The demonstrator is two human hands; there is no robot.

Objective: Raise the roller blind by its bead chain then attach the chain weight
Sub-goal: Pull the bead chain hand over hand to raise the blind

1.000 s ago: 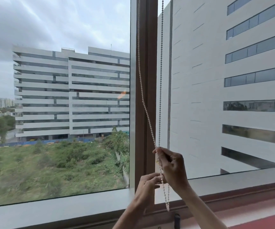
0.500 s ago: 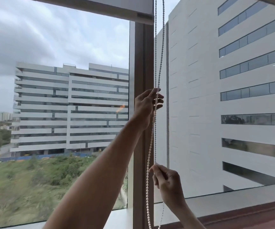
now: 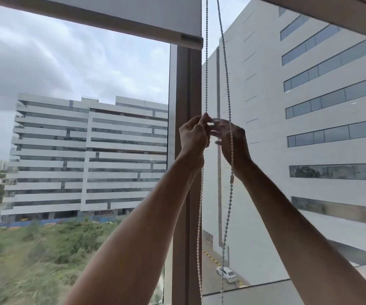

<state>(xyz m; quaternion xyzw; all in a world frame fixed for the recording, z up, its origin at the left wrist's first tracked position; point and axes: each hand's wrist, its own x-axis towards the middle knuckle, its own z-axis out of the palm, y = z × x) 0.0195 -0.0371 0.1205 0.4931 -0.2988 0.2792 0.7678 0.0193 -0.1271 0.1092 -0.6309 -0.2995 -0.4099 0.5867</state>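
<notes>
- Now both hands are up at the same height on the chain (image 3: 225, 69); half a second ago the right hand (image 3: 232, 143) was low near the sill and only the left hand (image 3: 194, 137) was raised; the right has come up to join it.
- Left hand is closed, its fingertips pinching the left strand just beside the mullion (image 3: 185, 150); the strand runs straight up from the pinch and hangs slack below the wrist.
- Right hand is blurred; its fingers look half-curled toward the left hand, and the right strand crosses in front of its back; whether it grips that strand, I cannot tell.
- That reads as a re-grip between hand-over-hand pulls, so the raising is likely still under way; no chain weight is on the loop as far as shows, though a small connector sits on the right strand below the wrist.
- Blind (image 3: 120, 16) is already high; its bottom bar sits near the top of the left pane, most of the glass is bare.
- Chain is a pale beaded loop, two thin strands near each other, running from above the frame down past the sill.
</notes>
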